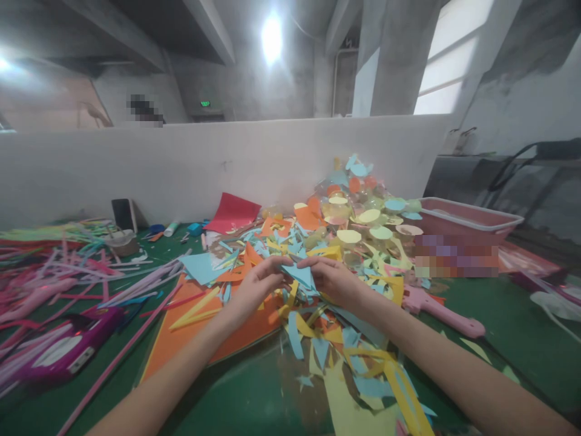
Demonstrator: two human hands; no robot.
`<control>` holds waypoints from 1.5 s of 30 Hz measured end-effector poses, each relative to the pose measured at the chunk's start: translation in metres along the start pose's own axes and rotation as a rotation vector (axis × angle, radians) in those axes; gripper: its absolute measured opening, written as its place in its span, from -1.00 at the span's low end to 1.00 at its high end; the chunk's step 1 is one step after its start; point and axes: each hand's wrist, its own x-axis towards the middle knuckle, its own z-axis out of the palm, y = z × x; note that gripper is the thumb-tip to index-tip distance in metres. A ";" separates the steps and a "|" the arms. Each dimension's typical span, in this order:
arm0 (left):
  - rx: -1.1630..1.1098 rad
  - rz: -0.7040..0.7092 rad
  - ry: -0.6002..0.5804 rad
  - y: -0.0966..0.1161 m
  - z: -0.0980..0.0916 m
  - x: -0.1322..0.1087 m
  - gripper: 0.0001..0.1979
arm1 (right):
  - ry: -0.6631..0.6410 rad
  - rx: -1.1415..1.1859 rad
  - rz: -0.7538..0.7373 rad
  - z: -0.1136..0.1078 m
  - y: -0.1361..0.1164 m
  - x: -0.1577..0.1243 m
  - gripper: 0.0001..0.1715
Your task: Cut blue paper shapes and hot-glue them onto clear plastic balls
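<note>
A small folded light-blue paper (299,275) is held between both hands above a heap of paper scraps. My left hand (267,277) pinches its left edge with thumb and fingertips. On the other side, my right hand (333,280) grips the upper right edge, its fingers bent round it. Beneath my left forearm lies a large orange sheet (181,339). A bigger light-blue piece (200,267) rests left of my left hand. Yellow, blue and orange offcuts (358,363) spread in front of and below the hands.
At the left are pink and purple strips (145,281) and a purple tool (72,351). A red sheet (233,213) leans near the white partition (181,163). Stacked round paper pieces (349,236), a pink glue gun (445,312) and a pink bin (472,221) stand right.
</note>
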 end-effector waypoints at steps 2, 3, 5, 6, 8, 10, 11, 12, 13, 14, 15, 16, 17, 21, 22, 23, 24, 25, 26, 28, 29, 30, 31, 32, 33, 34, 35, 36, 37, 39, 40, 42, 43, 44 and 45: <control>0.165 0.063 0.014 -0.001 0.001 -0.002 -0.78 | -0.007 0.002 0.003 -0.003 0.003 0.002 -0.80; 0.250 0.099 0.022 -0.002 0.002 -0.003 -0.77 | -0.012 0.001 0.006 -0.004 0.004 0.003 -0.81; 0.388 0.174 0.039 -0.004 0.002 -0.004 -0.76 | -0.025 0.000 0.015 -0.005 0.005 0.004 -0.82; 0.436 0.210 0.046 -0.004 0.002 -0.004 -0.76 | -0.033 0.000 0.022 -0.004 0.005 0.003 -0.82; 0.494 0.256 0.073 -0.005 0.000 -0.003 -0.76 | -0.049 -0.005 0.044 -0.001 0.002 0.000 -0.79; 0.504 0.241 0.117 -0.005 -0.002 -0.002 -0.75 | -0.067 -0.023 0.062 0.004 -0.003 -0.005 -0.73; 0.497 0.216 0.136 -0.005 -0.003 -0.001 -0.74 | -0.073 -0.037 0.064 0.008 -0.005 -0.007 -0.69; 0.486 0.190 0.147 -0.005 -0.003 -0.001 -0.73 | -0.073 -0.060 0.060 0.010 -0.008 -0.010 -0.66; 0.473 0.168 0.153 -0.005 -0.003 -0.001 -0.73 | -0.064 -0.098 0.044 0.013 -0.010 -0.012 -0.64; 0.458 0.151 0.151 -0.005 -0.003 -0.001 -0.72 | -0.050 -0.154 0.020 0.014 -0.011 -0.013 -0.63; 0.442 0.139 0.143 -0.005 -0.002 -0.001 -0.72 | -0.026 -0.223 -0.009 0.015 -0.011 -0.014 -0.63; 0.425 0.131 0.131 -0.005 -0.001 -0.001 -0.72 | 0.005 -0.297 -0.040 0.015 -0.011 -0.014 -0.62; 0.407 0.122 0.120 -0.005 0.000 -0.001 -0.72 | 0.037 -0.366 -0.069 0.014 -0.010 -0.013 -0.61; 0.369 0.102 0.083 -0.004 0.003 -0.002 -0.71 | 0.069 -0.500 -0.175 0.006 -0.004 -0.007 -0.60; 0.373 0.099 0.077 -0.003 0.004 -0.002 -0.72 | 0.050 -0.514 -0.201 0.005 -0.002 -0.006 -0.61; 0.380 0.094 0.067 -0.003 0.004 -0.003 -0.72 | 0.037 -0.520 -0.221 0.003 -0.001 -0.005 -0.62; 0.383 0.089 0.055 -0.004 0.005 -0.003 -0.72 | 0.031 -0.518 -0.233 0.003 -0.001 -0.004 -0.63; 0.379 0.082 0.038 -0.004 0.005 -0.003 -0.72 | 0.035 -0.508 -0.237 0.003 0.000 -0.004 -0.63; 0.369 0.073 0.022 -0.005 0.005 -0.004 -0.70 | 0.044 -0.493 -0.236 0.003 0.000 -0.004 -0.64; 0.340 0.055 -0.001 -0.007 0.006 -0.004 -0.68 | 0.063 -0.470 -0.235 0.004 0.000 -0.005 -0.65; 0.329 0.050 -0.009 -0.008 0.006 -0.005 -0.68 | 0.068 -0.468 -0.235 0.005 -0.001 -0.005 -0.66; 0.322 0.045 -0.014 -0.008 0.006 -0.005 -0.68 | 0.071 -0.470 -0.237 0.005 -0.001 -0.006 -0.66; 0.320 0.041 -0.019 -0.007 0.007 -0.005 -0.68 | 0.071 -0.473 -0.238 0.005 -0.001 -0.006 -0.66; 0.321 0.040 -0.026 -0.007 0.007 -0.005 -0.68 | 0.071 -0.477 -0.237 0.006 -0.001 -0.006 -0.67; 0.323 0.042 -0.035 -0.006 0.007 -0.006 -0.68 | 0.070 -0.480 -0.234 0.006 -0.001 -0.006 -0.67; 0.328 0.046 -0.044 -0.005 0.008 -0.006 -0.68 | 0.070 -0.483 -0.228 0.006 -0.002 -0.006 -0.68; 0.333 0.051 -0.052 -0.005 0.008 -0.006 -0.68 | 0.072 -0.485 -0.221 0.006 -0.002 -0.006 -0.67; 0.340 0.057 -0.060 -0.005 0.008 -0.006 -0.68 | 0.075 -0.490 -0.216 0.007 -0.003 -0.007 -0.67; 0.348 0.061 -0.068 -0.004 0.008 -0.006 -0.68 | 0.083 -0.502 -0.219 0.007 -0.003 -0.008 -0.66; 0.372 0.067 -0.084 -0.005 0.007 -0.007 -0.70 | 0.109 -0.540 -0.251 0.007 -0.005 -0.009 -0.65; 0.384 0.069 -0.092 -0.005 0.007 -0.007 -0.71 | 0.123 -0.560 -0.272 0.008 -0.006 -0.010 -0.65; 0.401 0.071 -0.108 -0.006 0.007 -0.008 -0.72 | 0.142 -0.586 -0.303 0.008 -0.007 -0.011 -0.64; 0.403 0.073 -0.115 -0.007 0.007 -0.008 -0.72 | 0.145 -0.588 -0.309 0.008 -0.007 -0.011 -0.64; 0.400 0.077 -0.120 -0.007 0.008 -0.008 -0.73 | 0.145 -0.589 -0.310 0.008 -0.007 -0.011 -0.64; 0.395 0.077 -0.124 -0.007 0.008 -0.008 -0.73 | 0.148 -0.590 -0.312 0.008 -0.007 -0.011 -0.63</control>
